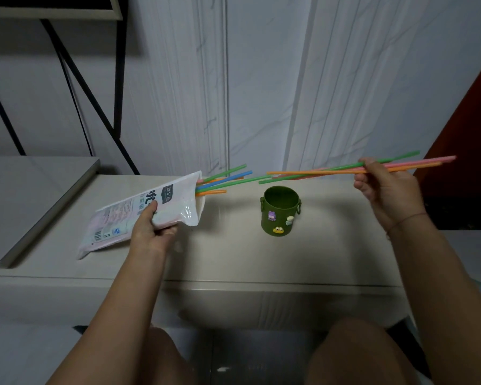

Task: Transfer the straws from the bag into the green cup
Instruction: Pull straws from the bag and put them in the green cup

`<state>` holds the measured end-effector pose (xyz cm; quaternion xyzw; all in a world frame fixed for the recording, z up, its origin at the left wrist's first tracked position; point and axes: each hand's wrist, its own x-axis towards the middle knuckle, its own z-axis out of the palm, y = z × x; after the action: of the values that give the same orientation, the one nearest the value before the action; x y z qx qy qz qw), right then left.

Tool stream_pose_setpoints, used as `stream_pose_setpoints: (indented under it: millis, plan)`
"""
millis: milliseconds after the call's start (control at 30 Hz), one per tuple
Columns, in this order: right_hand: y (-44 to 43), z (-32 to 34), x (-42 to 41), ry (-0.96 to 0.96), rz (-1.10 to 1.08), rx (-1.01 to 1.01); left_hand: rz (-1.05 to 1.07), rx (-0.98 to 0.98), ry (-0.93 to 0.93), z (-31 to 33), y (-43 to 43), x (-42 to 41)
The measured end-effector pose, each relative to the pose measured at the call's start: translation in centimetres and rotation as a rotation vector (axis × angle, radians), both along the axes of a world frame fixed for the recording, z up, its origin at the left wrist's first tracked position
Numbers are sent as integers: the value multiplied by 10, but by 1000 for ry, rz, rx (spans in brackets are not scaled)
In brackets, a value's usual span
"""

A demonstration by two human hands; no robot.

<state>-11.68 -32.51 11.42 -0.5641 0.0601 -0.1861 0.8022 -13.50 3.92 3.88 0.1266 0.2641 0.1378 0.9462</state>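
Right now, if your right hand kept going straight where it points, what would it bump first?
Probably the white wall. The right hand, gripping straws, points forward-left, seemingly passing above the green cup, though depth is unclear.

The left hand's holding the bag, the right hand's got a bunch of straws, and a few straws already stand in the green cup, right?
Not quite: the head view shows the green cup empty. The left hand does hold the bag, and the right hand does grip a bunch of straws.
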Motion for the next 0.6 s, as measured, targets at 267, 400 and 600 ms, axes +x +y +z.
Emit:
stream_pose_setpoints:
  millis: [267, 400, 600]
  plan:
    - [-10, -17, 14, 53, -71, -253, -48, 51, 27, -2, -15, -1]
    - [10, -28, 29, 104, -6, -388, -74, 73, 31, -1, -24, -1]
    - [39, -46, 41, 155, 161, -438, -87, 73, 21, 1, -33, 0]
